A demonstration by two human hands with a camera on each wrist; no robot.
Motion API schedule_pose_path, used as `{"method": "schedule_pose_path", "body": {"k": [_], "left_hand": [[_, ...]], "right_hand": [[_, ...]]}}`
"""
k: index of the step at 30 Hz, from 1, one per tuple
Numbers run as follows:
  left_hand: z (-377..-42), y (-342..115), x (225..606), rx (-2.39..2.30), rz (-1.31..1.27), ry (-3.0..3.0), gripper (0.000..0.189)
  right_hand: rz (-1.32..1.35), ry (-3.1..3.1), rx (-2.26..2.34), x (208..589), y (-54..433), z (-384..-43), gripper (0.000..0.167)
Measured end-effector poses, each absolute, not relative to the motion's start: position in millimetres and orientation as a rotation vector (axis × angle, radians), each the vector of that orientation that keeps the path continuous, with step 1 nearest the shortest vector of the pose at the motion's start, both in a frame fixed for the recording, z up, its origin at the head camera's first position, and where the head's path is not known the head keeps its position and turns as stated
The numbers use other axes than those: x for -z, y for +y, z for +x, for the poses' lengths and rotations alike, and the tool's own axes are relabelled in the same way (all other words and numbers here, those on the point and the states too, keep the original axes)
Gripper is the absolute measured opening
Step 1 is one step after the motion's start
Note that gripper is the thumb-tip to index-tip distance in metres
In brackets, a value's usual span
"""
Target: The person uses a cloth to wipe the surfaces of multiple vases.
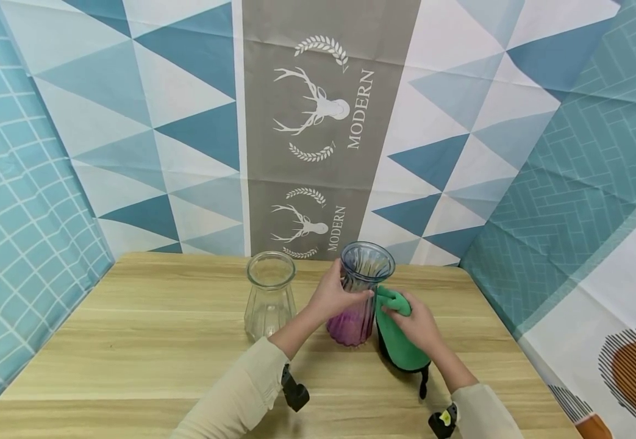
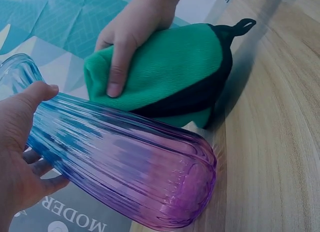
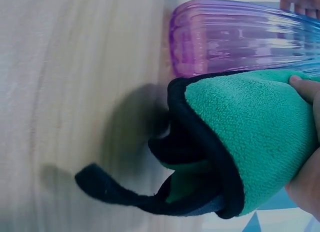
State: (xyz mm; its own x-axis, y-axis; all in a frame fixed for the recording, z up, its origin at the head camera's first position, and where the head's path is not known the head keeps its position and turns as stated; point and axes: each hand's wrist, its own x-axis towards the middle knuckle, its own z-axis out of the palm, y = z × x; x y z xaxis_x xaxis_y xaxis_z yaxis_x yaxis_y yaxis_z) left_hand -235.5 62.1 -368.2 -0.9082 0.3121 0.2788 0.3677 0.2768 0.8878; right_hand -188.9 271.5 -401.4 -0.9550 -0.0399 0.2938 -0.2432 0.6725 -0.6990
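A ribbed glass vase [image 1: 353, 311], blue at the rim and purple at the base, stands upright on the wooden table. My left hand [image 1: 333, 294] grips it just below the flared rim, thumb on the near side and fingers around the other, as the left wrist view shows. To the right of the vase, my right hand [image 1: 415, 323] pinches the top of a folded green cloth [image 2: 170, 67] with black edging. A black hanging loop [image 3: 112, 189] trails from the cloth's lower end. The cloth hangs right beside the vase wall.
A clear glass vase [image 1: 270, 305] stands left of the coloured one, close to my left forearm. The wooden table [image 1: 131, 353] ends at a patterned backdrop [image 1: 197, 152] behind, with tile-print sheets at both sides. Dark wrist cameras sit on both wrists.
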Motion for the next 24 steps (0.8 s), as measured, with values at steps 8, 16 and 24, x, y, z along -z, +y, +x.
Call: {"method": "schedule_pose_path", "body": {"k": [8, 16, 24], "left_hand": [[-236.9, 61.7, 369.0, 1.715, -0.666, -2.473, 0.08], [-238.2, 60.7, 370.2, 1.675, -0.688, -2.494, 0.076], [-239.0, 60.0, 371.3, 1.683, -0.697, -2.504, 0.076]], "right_hand": [[0.232, -2.52, -1.166, 383.9, 268.9, -190.8, 0.043], [0.233, -2.447, -1.148, 374.4, 264.7, -192.0, 0.041], [0.302, -2.468, -1.118, 374.1, 264.1, -193.2, 0.036]]}}
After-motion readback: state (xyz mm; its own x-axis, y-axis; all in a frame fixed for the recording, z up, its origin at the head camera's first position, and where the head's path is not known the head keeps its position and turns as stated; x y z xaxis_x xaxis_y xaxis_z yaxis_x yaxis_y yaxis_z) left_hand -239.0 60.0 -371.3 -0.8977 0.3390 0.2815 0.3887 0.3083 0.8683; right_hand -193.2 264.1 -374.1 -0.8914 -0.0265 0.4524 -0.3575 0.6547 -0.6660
